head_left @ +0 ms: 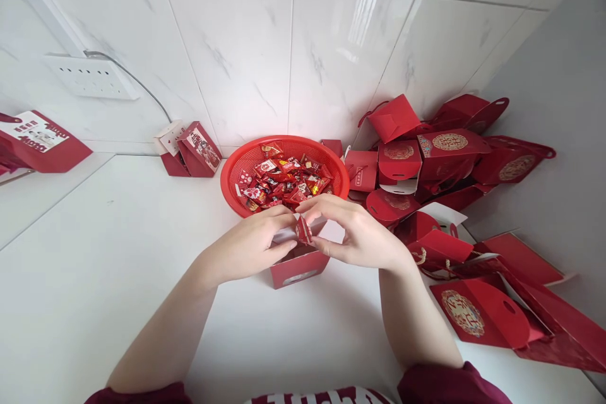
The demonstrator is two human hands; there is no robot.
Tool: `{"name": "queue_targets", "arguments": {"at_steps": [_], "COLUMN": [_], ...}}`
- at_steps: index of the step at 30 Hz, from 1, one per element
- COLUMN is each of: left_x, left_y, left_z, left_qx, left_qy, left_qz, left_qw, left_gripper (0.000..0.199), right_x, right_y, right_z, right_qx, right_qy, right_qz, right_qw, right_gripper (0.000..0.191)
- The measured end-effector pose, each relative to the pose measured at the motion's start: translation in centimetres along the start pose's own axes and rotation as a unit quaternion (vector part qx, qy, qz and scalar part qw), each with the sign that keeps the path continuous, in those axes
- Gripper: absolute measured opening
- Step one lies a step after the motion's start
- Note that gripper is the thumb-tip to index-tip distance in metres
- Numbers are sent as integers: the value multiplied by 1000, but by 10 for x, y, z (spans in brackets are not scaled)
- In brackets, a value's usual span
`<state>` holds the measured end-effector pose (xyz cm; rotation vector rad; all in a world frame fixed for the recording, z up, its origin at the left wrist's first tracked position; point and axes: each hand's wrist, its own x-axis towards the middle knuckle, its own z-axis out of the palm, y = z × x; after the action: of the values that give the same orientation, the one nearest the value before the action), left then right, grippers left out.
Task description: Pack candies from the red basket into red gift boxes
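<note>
A small red wrapped candy (303, 231) is between the fingertips of both my hands. My left hand (253, 241) is closed, its thumb and fingers at the candy's left side. From the right, my right hand (357, 233) pinches the same candy, fingers curled. Just beneath them an open red paper box (300, 269) stands on the white table; my hands cover much of its opening, so its contents are mostly hidden. Behind the box, a red plastic basket (228, 184) holds many wrapped candies (284, 177) in red and gold wrappers.
Red gift boxes (449, 161) are piled on the right against the wall, some with open flaps and rope handles. Two small boxes (192, 150) stand left of the basket. Another red box (47, 142) is at far left, below a power socket (91, 77) with a cable.
</note>
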<state>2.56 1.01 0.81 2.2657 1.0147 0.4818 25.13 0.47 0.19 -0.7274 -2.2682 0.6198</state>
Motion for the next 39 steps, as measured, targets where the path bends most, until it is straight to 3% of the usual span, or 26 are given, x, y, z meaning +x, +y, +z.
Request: {"name": "queue_targets", "arguments": {"at_steps": [6, 10, 15, 18, 21, 25, 30, 34, 39], "left_x": [-2, -2, -2, -3, -3, -2, -2, -4, -8], "left_y": [-3, -3, -1, -2, 0, 3, 5, 1, -21], "left_z": [-4, -7, -9, -10, -11, -13, -14, -17, -33], "left_qx": [22, 56, 30, 19, 11, 14, 11, 9, 38], "left_qy": [-40, -63, -83, -89, -98, -107, -100, -72, 22], "left_qz": [-21, -47, -58, -63, -67, -72, -61, -69, -144], "left_qw": [999, 995, 994, 994, 993, 992, 993, 995, 989], "left_gripper": [18, 10, 32, 31, 30, 46, 42, 41, 41], "right_x": [-6, -10, -8, -9, -11, -13, -12, -12, 4], "right_y": [4, 0, -7, -9, -12, -13, -14, -14, 25], "right_z": [1, 5, 11, 12, 13, 15, 12, -1, -20], "right_qx": [-97, -184, -283, -292, -293, -296, -278, -257, -237], "right_qy": [-37, -37, -26, -25, -33, -47, -53, 5, 81], "right_qz": [19, 65, 95, 90, 97, 120, 118, 125, 215], "right_qw": [994, 980, 954, 952, 951, 946, 952, 958, 944], "right_gripper": [16, 7, 16, 25, 17, 6, 8, 15, 21]}}
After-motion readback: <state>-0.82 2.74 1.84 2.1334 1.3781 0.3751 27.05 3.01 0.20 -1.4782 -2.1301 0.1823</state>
